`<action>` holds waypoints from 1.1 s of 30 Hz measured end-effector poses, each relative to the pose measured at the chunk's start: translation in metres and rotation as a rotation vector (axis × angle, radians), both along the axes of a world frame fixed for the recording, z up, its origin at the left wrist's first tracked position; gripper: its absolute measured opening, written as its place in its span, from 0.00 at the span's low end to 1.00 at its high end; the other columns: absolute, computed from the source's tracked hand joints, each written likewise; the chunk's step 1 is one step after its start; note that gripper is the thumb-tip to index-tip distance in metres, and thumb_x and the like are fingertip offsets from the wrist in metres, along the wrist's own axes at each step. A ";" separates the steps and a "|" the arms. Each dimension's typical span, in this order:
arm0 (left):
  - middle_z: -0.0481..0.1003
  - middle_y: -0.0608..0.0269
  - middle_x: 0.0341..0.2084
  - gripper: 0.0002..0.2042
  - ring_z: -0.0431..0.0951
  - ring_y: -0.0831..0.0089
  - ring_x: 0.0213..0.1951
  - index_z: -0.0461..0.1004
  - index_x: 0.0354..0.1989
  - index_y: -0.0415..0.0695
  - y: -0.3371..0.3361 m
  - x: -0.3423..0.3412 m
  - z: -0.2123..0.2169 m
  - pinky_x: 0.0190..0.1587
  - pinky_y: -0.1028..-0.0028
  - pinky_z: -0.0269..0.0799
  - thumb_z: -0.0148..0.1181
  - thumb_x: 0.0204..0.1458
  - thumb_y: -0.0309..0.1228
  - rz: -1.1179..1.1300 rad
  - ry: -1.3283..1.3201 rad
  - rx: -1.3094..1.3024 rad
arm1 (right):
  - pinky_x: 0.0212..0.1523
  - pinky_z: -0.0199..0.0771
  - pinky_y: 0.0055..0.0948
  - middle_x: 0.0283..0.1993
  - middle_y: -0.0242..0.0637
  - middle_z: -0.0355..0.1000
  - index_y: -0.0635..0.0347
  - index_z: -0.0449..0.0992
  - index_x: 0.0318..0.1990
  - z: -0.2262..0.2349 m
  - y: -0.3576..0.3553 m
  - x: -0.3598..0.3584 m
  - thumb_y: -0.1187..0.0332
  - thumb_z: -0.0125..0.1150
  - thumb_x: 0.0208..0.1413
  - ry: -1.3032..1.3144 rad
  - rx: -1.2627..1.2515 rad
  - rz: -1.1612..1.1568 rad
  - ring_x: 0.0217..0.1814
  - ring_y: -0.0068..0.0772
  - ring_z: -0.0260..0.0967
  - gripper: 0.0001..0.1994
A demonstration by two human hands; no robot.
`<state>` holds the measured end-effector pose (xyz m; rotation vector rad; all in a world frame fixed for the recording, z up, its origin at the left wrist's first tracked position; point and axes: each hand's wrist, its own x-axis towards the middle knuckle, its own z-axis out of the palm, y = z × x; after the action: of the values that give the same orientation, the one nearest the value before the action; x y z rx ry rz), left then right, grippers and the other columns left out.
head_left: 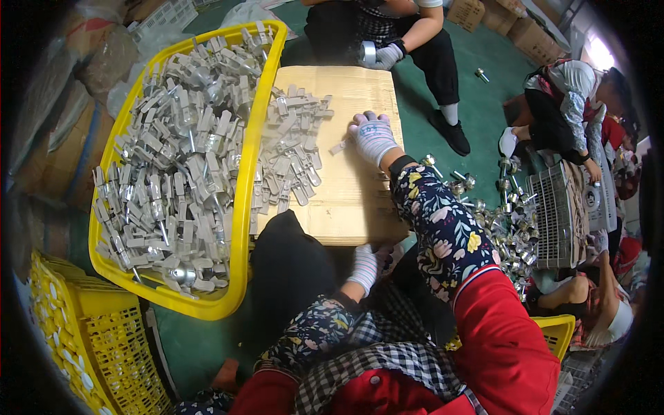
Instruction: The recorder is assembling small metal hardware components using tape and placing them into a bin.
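Observation:
My right hand (374,137), in a white striped glove, lies on a cardboard-covered work surface (353,200) with its fingers a little apart. Beside its thumb is a small grey plastic clip (339,146); I see nothing held. A loose pile of similar grey clips (290,149) covers the surface's left side. My left hand (362,268), also gloved, is low by my lap, just below the near edge of the cardboard; its fingers are too unclear to read. Left of the surface, a yellow basket (238,228) is heaped with grey clip parts with metal stems.
Metal fittings (508,232) lie scattered on the green floor at right, near a grey crate (546,214). Across from me sits a person whose gloved hand (384,57) holds a roll of tape (368,52). Another yellow basket (124,346) stands at lower left.

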<state>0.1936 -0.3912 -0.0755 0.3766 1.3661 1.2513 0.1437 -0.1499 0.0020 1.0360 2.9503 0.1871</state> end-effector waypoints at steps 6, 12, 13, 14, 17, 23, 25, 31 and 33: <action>0.71 0.64 0.15 0.11 0.67 0.78 0.16 0.75 0.25 0.39 0.000 -0.004 0.006 0.19 0.78 0.64 0.57 0.51 0.35 -0.013 0.461 0.226 | 0.49 0.60 0.35 0.39 0.35 0.71 0.48 0.73 0.37 0.033 -0.006 0.014 0.69 0.52 0.46 0.024 -0.235 0.060 0.45 0.35 0.68 0.09; 0.71 0.67 0.16 0.12 0.66 0.82 0.16 0.73 0.27 0.40 0.003 -0.010 0.025 0.18 0.84 0.61 0.55 0.52 0.38 -0.114 -0.027 -0.135 | 0.39 0.69 0.28 0.34 0.37 0.73 0.59 0.76 0.38 0.012 0.006 0.103 0.65 0.59 0.48 0.721 -0.717 -0.312 0.35 0.31 0.68 0.11; 0.71 0.67 0.17 0.12 0.67 0.82 0.16 0.73 0.28 0.40 0.002 -0.009 0.018 0.18 0.84 0.62 0.55 0.52 0.38 -0.114 -0.047 -0.121 | 0.36 0.68 0.24 0.31 0.33 0.72 0.64 0.76 0.37 0.006 0.006 0.111 0.67 0.60 0.49 0.767 -0.869 -0.456 0.31 0.23 0.66 0.11; 0.71 0.67 0.17 0.12 0.67 0.82 0.16 0.73 0.28 0.40 0.001 -0.009 0.020 0.18 0.84 0.62 0.55 0.52 0.38 -0.119 -0.036 -0.128 | 0.36 0.68 0.24 0.31 0.33 0.72 0.64 0.76 0.37 0.004 0.006 0.116 0.67 0.60 0.49 0.779 -0.876 -0.459 0.31 0.23 0.66 0.11; 0.68 0.71 0.12 0.12 0.62 0.85 0.12 0.73 0.24 0.42 0.002 -0.006 0.024 0.14 0.84 0.57 0.56 0.52 0.37 -0.068 -0.090 -0.129 | 0.32 0.68 0.24 0.28 0.32 0.71 0.65 0.76 0.35 -0.006 0.007 0.125 0.66 0.62 0.48 0.821 -1.037 -0.595 0.29 0.21 0.65 0.11; 0.68 0.71 0.13 0.11 0.62 0.85 0.12 0.73 0.25 0.42 0.002 -0.006 0.028 0.15 0.85 0.57 0.56 0.52 0.36 -0.080 -0.037 -0.160 | 0.31 0.69 0.24 0.28 0.32 0.71 0.64 0.76 0.35 -0.024 0.006 0.120 0.67 0.61 0.48 0.828 -1.057 -0.575 0.28 0.22 0.65 0.10; 0.68 0.70 0.13 0.11 0.63 0.85 0.13 0.73 0.25 0.42 0.003 -0.006 0.031 0.15 0.85 0.57 0.56 0.52 0.36 -0.073 -0.015 -0.171 | 0.30 0.69 0.25 0.27 0.32 0.71 0.65 0.75 0.36 -0.027 0.005 0.119 0.67 0.61 0.48 0.871 -1.175 -0.590 0.27 0.23 0.66 0.10; 0.72 0.66 0.17 0.12 0.70 0.80 0.17 0.74 0.29 0.39 0.002 -0.010 0.023 0.21 0.83 0.66 0.55 0.52 0.37 -0.111 -0.039 -0.130 | 0.33 0.71 0.28 0.28 0.39 0.73 0.67 0.77 0.33 -0.035 0.013 0.118 0.68 0.61 0.44 0.808 -1.085 -0.557 0.29 0.28 0.69 0.10; 0.72 0.66 0.17 0.12 0.70 0.80 0.17 0.74 0.29 0.39 0.002 -0.009 0.020 0.21 0.83 0.67 0.55 0.53 0.37 -0.110 -0.043 -0.136 | 0.33 0.71 0.28 0.28 0.39 0.73 0.67 0.77 0.33 -0.037 0.015 0.117 0.68 0.61 0.44 0.794 -1.068 -0.549 0.29 0.29 0.69 0.11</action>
<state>0.1842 -0.3895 -0.0554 0.3236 1.3666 1.0642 0.2610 -0.1349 -0.0353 1.7742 2.3059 -1.8873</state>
